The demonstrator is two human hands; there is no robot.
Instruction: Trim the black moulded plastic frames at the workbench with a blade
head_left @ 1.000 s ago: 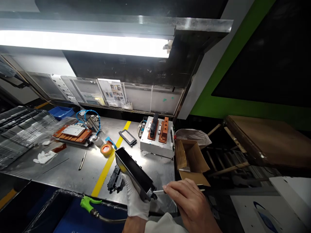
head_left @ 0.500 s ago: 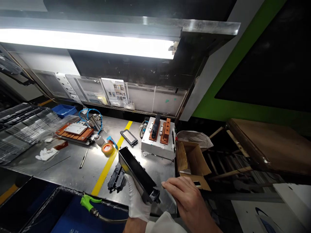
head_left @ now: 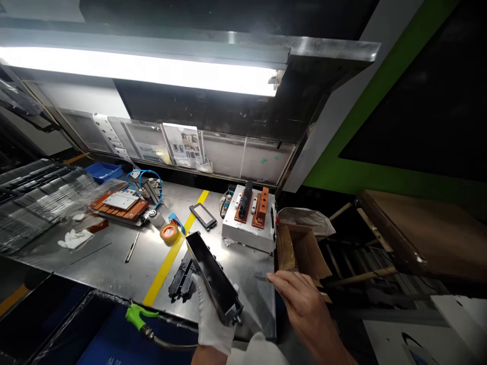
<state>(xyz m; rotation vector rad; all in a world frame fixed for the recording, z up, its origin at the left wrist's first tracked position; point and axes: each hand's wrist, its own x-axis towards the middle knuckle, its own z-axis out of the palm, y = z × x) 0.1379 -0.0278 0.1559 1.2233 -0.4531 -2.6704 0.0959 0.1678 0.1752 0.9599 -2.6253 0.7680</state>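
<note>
Left hand [head_left: 211, 317]: gloved fingers wrapped around long black tray [head_left: 211, 276], above near desk [head_left: 114, 263] edge.
Tray axis: near-right to far-left.
Right hand [head_left: 304, 304]: bare, just right of tray, fingers pinching thin blade [head_left: 262, 278].

The gloved left hand [head_left: 212, 319] grips a long black housing [head_left: 212, 276], tilted above the steel surface [head_left: 114, 263]; the bare right hand [head_left: 304, 304] hovers just beside a cardboard box [head_left: 300, 251], fingers [head_left: 276, 278] pinching a thin blade; black parts [head_left: 181, 276] lie under the housing.
</note>
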